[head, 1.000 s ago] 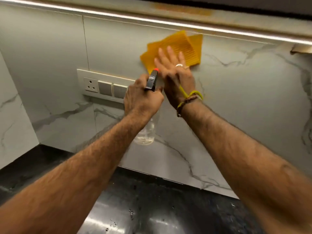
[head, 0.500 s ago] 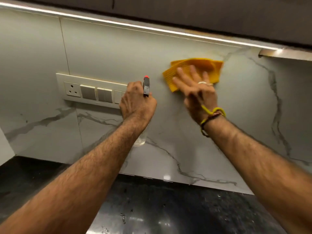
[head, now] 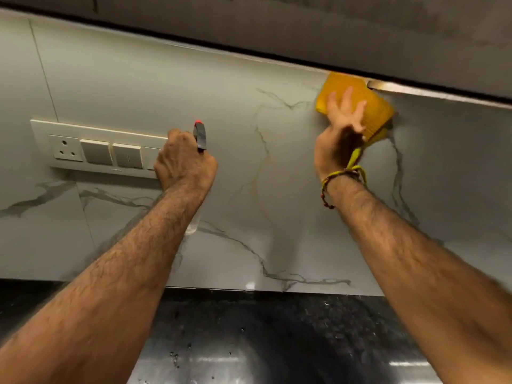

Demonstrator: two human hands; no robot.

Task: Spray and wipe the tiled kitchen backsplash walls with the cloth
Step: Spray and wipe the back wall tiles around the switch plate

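While the switch panel [head: 97, 151] is seen at nine o'clock on the backsplash [head: 249, 167], the spray bottle [head: 200, 135] is gripped just beside it by the left hand [head: 184, 164] — fingers curled round the neck, red-tipped nozzle raised, clear body mostly hidden behind the wrist. Toward two o'clock, the yellow cloth [head: 371, 106] is pressed flat to the tiles by the right hand [head: 339, 134], fingers spread straight — right beneath the dark cabinet [head: 360, 31]. At six o'clock the black countertop [head: 263, 342] is spotted with droplets.
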